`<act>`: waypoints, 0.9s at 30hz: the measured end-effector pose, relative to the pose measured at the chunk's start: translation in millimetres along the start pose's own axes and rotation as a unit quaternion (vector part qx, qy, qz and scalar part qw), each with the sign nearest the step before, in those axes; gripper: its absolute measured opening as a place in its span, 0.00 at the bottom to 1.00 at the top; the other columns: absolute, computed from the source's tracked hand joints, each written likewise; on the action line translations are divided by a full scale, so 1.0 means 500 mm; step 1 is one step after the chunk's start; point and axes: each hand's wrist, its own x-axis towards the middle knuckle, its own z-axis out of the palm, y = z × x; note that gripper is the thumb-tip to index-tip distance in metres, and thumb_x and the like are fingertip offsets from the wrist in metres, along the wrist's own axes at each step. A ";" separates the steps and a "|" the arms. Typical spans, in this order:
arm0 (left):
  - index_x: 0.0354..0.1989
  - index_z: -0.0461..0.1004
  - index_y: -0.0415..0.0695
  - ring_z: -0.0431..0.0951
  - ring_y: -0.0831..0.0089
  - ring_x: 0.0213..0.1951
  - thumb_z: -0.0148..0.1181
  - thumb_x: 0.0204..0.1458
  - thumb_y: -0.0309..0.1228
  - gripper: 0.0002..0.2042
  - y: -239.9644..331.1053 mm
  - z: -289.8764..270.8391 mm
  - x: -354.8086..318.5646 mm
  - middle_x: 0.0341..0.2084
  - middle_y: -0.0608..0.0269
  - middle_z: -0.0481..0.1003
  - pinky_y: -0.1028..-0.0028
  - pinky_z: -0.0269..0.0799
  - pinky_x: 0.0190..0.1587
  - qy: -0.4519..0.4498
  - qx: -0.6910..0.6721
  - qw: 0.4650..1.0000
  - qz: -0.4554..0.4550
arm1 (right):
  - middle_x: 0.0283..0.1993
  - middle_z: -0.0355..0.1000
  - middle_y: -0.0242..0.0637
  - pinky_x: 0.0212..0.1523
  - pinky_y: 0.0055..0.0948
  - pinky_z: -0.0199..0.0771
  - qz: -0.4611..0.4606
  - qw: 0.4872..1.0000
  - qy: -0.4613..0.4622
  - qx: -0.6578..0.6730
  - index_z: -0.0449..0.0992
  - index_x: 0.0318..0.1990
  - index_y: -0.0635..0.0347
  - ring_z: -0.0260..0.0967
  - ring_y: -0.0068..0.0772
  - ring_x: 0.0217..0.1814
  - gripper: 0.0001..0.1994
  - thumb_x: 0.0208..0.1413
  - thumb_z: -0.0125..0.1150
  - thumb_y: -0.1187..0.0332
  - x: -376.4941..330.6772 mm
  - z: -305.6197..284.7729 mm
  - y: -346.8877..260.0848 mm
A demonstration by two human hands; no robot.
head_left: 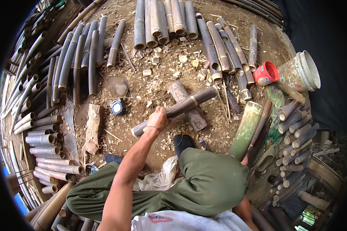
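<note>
My left hand [158,118] is closed round a dark bamboo tube [187,104], near its pale-ended left part. The tube slants up to the right and lies across a short, worn log [177,92] on the ground. My right hand [244,160] is mostly hidden behind my right knee; only a bit of skin shows beside the lower end of a thick green bamboo tube [247,125]. Whether it grips that tube cannot be made out. Left of the log, a dark tape measure [117,107] with a light face lies on the dirt.
Bamboo tubes lie in rows at the far side [164,19], far left [79,57] and far right [223,46]. Stacks flank me left [46,150] and right [297,134]. A rough log [93,129], red pail [266,74], dirty white buckets [302,71] and chips surround the work.
</note>
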 end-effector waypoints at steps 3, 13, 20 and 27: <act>0.41 0.70 0.32 0.78 0.47 0.42 0.70 0.46 0.37 0.23 -0.071 -0.037 -0.042 0.42 0.42 0.74 0.58 0.77 0.47 -0.048 -0.025 0.998 -0.026 | 0.49 0.71 0.39 0.53 0.34 0.68 0.027 0.999 0.019 -0.034 0.66 0.59 0.65 0.69 0.34 0.50 0.40 0.42 0.74 0.51 -0.033 -0.029 0.023; 0.38 0.72 0.35 0.79 0.44 0.40 0.67 0.51 0.46 0.23 -0.097 -0.074 -0.099 0.35 0.38 0.77 0.55 0.75 0.44 0.017 -0.003 1.000 -0.019 | 0.52 0.72 0.40 0.53 0.33 0.71 0.108 0.992 0.002 -0.058 0.63 0.64 0.61 0.71 0.35 0.52 0.39 0.43 0.74 0.63 -0.049 0.006 0.105; 0.33 0.77 0.39 0.81 0.44 0.36 0.49 0.59 0.60 0.30 -0.027 -0.202 -0.174 0.29 0.37 0.79 0.53 0.76 0.40 -0.040 0.063 0.994 -0.075 | 0.54 0.71 0.42 0.55 0.34 0.71 0.124 0.991 -0.004 -0.059 0.61 0.65 0.61 0.70 0.37 0.53 0.40 0.43 0.74 0.63 -0.088 0.019 0.125; 0.34 0.79 0.39 0.81 0.43 0.37 0.47 0.60 0.58 0.30 -0.029 -0.200 -0.195 0.30 0.38 0.79 0.52 0.75 0.42 -0.093 0.076 0.990 -0.081 | 0.55 0.71 0.43 0.56 0.35 0.70 0.121 0.990 -0.008 -0.071 0.59 0.66 0.60 0.70 0.38 0.55 0.41 0.43 0.74 0.64 -0.093 0.018 0.120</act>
